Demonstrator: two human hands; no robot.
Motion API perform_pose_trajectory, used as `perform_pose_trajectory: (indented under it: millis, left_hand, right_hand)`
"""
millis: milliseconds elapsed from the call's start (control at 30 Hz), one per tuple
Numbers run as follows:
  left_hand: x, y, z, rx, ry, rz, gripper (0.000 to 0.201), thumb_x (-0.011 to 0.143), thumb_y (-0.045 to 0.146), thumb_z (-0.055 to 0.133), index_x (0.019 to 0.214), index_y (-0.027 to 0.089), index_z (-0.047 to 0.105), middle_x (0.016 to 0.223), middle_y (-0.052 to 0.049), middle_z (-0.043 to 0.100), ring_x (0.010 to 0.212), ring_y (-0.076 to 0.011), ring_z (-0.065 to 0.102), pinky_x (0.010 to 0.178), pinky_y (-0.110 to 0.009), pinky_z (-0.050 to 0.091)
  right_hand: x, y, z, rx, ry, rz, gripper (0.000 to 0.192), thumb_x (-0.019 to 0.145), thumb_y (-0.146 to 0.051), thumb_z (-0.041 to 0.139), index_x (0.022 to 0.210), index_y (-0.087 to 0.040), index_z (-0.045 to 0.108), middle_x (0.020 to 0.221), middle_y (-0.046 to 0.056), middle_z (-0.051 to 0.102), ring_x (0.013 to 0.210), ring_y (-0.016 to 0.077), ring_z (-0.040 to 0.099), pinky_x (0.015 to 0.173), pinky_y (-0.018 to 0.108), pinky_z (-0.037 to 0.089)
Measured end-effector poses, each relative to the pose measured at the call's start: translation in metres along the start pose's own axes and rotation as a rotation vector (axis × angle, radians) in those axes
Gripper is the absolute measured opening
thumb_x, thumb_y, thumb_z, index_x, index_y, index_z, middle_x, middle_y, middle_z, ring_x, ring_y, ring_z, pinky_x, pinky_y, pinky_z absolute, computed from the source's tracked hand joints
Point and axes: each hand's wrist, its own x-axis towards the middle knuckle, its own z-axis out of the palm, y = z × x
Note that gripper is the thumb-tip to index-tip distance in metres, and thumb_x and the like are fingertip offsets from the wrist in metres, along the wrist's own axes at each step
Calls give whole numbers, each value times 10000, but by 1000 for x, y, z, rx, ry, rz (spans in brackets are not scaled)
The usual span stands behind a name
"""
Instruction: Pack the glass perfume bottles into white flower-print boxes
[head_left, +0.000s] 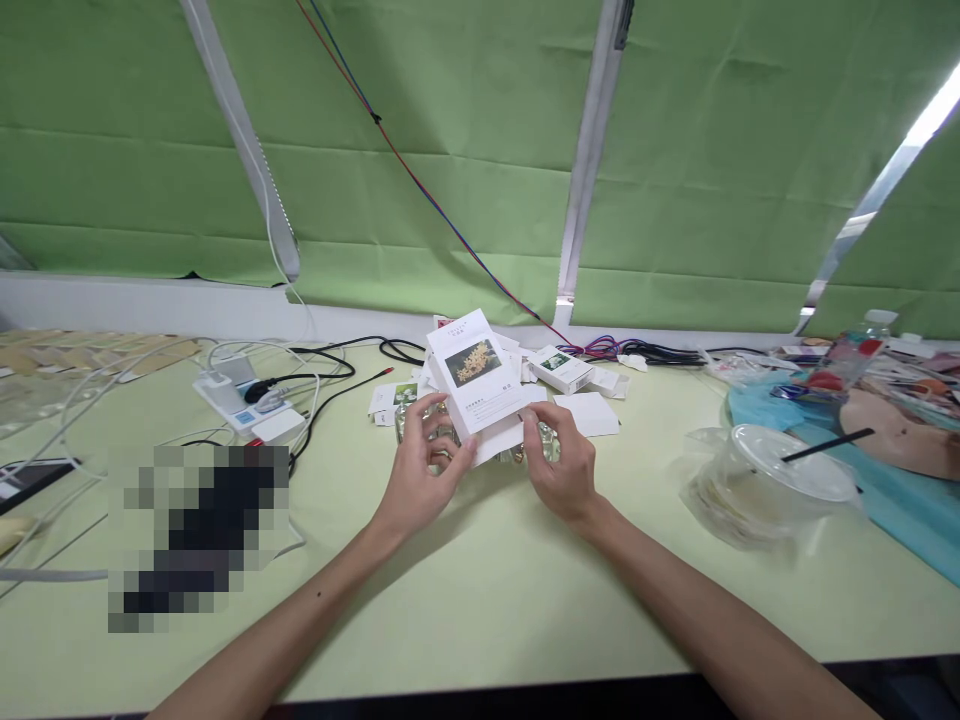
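Observation:
A white carton [475,383] printed with a yellow-flower picture stands tilted at the table's middle. My left hand [421,475] grips its lower left edge, with a small clear glass bottle partly showing behind the fingers. My right hand [561,460] pinches the carton's lower right corner, and another clear glass piece [548,440] shows at its fingertips. Behind the carton lie more small white boxes [561,370] and a flat white card [596,413].
A power strip [238,398] with cables lies at the left. A clear plastic cup with lid and black straw [765,480] lies in a bag at the right, beside a blue sheet [892,490] and a bottle [851,360]. A green curtain hangs behind the table.

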Motion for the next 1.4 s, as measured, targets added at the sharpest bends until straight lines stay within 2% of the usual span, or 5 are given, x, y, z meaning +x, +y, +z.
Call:
perform_pose_trajectory:
  millis: [400,567,833,1200,1400]
  left_hand:
    - [-4,-2,1,62,-26,111,601,863,280,670,1335,297,298,1098,-31,542,623,-87,633,553,-246,519]
    - [-4,-2,1,79,-40,142,602,859,244,655,1337,301,294,1077,-18,537,617,-82,623,571,-255,527]
    - [-5,-3,1,65,-47,149,611,852,227,656,1338,311,295,1086,-21,528,620,-86,625,563,-260,526]
    - [-8,-4,1,46,-138,179,642,859,197,645,1374,319,281,1162,-64,559,665,-100,627,589,-270,542]
    - [-9,-6,3,79,-176,217,674,855,162,625,1395,316,252,1234,-100,569,770,-133,640,608,-263,539]
  right_hand:
    - [-3,2,-3,117,-53,139,261,1012,-228,485,1273,-223,498,1048,84,700,936,187,721,768,329,608]
    - [-3,0,-5,180,-115,283,264,1042,-275,413,1294,-209,453,924,59,709,807,173,696,682,309,549]
    - [-1,0,-6,195,-132,361,264,1051,-319,383,1264,-197,479,833,29,681,688,163,630,631,301,486]
    - [-1,-3,-6,301,-179,423,381,1061,-394,369,1390,-211,426,1022,82,719,881,210,695,756,359,547]
    - [-3,-2,-6,462,-172,414,461,1056,-414,398,1470,-221,345,1223,125,675,1096,237,669,867,388,557]
